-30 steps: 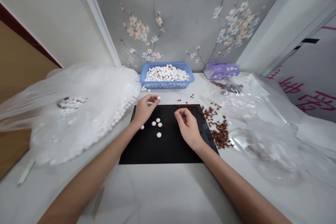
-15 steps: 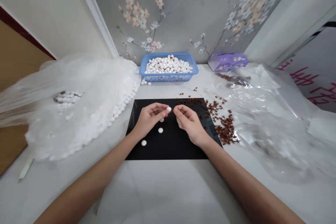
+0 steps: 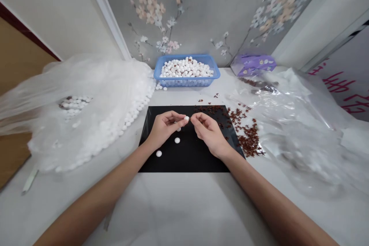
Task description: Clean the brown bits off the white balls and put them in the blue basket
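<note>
Between the thumb and fingertips of my left hand [image 3: 166,127] is a small white ball [image 3: 186,118]. My right hand [image 3: 210,132] is pinched shut close against that ball, with a tiny brown piece barely showing at its fingertips; its shape is mostly hidden. Both hands are above a black board [image 3: 187,161]. Two white balls lie on the board, one near the middle [image 3: 177,140] and one at lower left [image 3: 158,153]. Another is partly covered by my left hand. Small brown star-shaped pieces [image 3: 249,138] are scattered over the board's right side and the table.
Behind the board stands a blue basket [image 3: 187,82] full of white balls, some with brown bits. White balls under sheer plastic [image 3: 95,134] spread across the left. Clear plastic bags [image 3: 302,153] lie on the right, with a purple packet [image 3: 253,64] at the back.
My right fingertips and the white ball in my left hand have come closer together, nearly closing the small gap. The whole view has shifted slightly.
</note>
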`<act>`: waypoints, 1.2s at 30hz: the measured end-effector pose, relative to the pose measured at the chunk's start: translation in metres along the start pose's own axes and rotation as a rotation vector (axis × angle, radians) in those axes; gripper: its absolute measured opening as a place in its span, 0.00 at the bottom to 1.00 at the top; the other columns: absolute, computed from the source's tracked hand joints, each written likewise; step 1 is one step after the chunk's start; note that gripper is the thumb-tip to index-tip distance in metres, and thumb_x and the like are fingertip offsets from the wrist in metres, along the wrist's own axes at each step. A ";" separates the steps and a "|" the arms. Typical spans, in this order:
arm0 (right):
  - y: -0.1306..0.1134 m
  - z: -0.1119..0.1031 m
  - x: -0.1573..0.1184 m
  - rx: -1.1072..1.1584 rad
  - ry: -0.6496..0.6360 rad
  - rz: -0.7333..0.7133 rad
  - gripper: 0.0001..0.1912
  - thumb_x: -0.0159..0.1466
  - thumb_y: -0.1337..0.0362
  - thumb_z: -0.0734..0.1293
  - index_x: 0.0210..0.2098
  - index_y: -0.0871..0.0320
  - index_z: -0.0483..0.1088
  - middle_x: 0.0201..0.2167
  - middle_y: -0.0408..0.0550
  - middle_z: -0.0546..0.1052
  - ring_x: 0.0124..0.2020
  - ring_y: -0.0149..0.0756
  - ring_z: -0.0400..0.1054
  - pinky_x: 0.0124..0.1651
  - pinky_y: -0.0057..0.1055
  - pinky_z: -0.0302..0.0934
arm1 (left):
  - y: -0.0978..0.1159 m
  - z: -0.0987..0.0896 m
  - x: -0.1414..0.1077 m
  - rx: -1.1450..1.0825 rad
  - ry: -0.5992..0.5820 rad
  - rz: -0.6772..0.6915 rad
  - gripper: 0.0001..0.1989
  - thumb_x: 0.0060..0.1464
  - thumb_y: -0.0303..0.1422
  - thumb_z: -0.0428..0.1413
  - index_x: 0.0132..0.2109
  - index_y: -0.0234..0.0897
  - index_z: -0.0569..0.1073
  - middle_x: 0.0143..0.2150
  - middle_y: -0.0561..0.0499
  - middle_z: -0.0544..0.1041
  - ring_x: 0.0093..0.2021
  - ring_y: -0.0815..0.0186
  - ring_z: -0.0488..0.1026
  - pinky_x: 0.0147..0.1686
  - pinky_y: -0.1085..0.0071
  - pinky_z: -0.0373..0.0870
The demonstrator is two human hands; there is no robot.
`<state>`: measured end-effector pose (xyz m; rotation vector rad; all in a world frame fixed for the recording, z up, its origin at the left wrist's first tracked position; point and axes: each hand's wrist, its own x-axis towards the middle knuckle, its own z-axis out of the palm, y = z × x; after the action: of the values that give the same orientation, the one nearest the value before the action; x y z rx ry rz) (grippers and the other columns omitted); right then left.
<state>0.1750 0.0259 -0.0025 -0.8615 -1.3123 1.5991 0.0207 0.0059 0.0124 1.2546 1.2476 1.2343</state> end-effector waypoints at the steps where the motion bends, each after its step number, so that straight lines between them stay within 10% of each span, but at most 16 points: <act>1: 0.000 0.000 0.000 -0.013 0.006 -0.002 0.14 0.58 0.52 0.64 0.30 0.58 0.64 0.16 0.34 0.52 0.16 0.21 0.44 0.18 0.22 0.41 | -0.001 0.000 0.000 -0.001 -0.005 0.003 0.12 0.40 0.36 0.63 0.33 0.34 0.75 0.28 0.52 0.76 0.25 0.73 0.70 0.27 0.74 0.68; 28: -0.008 -0.002 -0.001 -0.072 -0.086 0.034 0.16 0.57 0.53 0.65 0.35 0.59 0.67 0.15 0.34 0.59 0.14 0.21 0.48 0.16 0.23 0.43 | -0.005 -0.006 0.000 -0.062 -0.079 -0.039 0.08 0.39 0.33 0.64 0.30 0.34 0.77 0.25 0.52 0.76 0.26 0.72 0.70 0.30 0.75 0.68; 36: -0.003 -0.007 0.000 -0.360 0.211 -0.168 0.13 0.56 0.55 0.66 0.29 0.59 0.66 0.25 0.42 0.67 0.19 0.23 0.52 0.21 0.25 0.48 | 0.001 -0.011 0.006 0.054 -0.047 -0.027 0.13 0.44 0.39 0.60 0.34 0.35 0.73 0.31 0.49 0.77 0.29 0.68 0.72 0.29 0.73 0.67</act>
<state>0.1820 0.0286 -0.0009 -1.0733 -1.4992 1.1258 0.0095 0.0112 0.0145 1.2939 1.2675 1.1522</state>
